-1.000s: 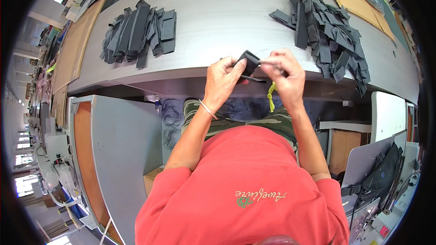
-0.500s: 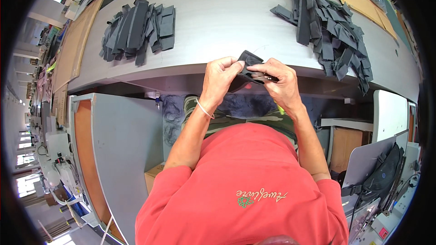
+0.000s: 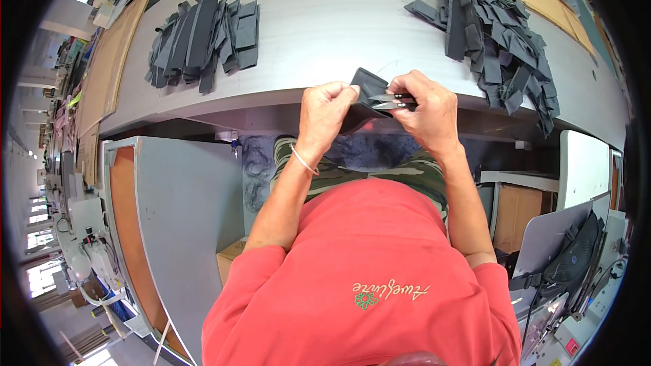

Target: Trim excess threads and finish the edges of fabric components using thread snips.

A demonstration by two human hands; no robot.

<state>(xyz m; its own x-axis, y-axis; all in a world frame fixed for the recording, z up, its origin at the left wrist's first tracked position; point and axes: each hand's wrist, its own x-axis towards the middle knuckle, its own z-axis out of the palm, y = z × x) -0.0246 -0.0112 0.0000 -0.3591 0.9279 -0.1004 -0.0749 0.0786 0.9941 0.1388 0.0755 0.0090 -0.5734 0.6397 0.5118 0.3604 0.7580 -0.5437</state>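
Hands: left hand pinching dark fabric piece at table's near edge; right hand closed around small snips against it.
Far left: neat stack of dark strips.
Far right: loose heap of dark strips.

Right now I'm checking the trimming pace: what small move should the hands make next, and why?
Probably close the small snips on the edge of the dark fabric piece. The right hand holds the snips with their blades lying against the piece, while the left hand pinches its other side at the table edge, so it looks steadied for a cut.
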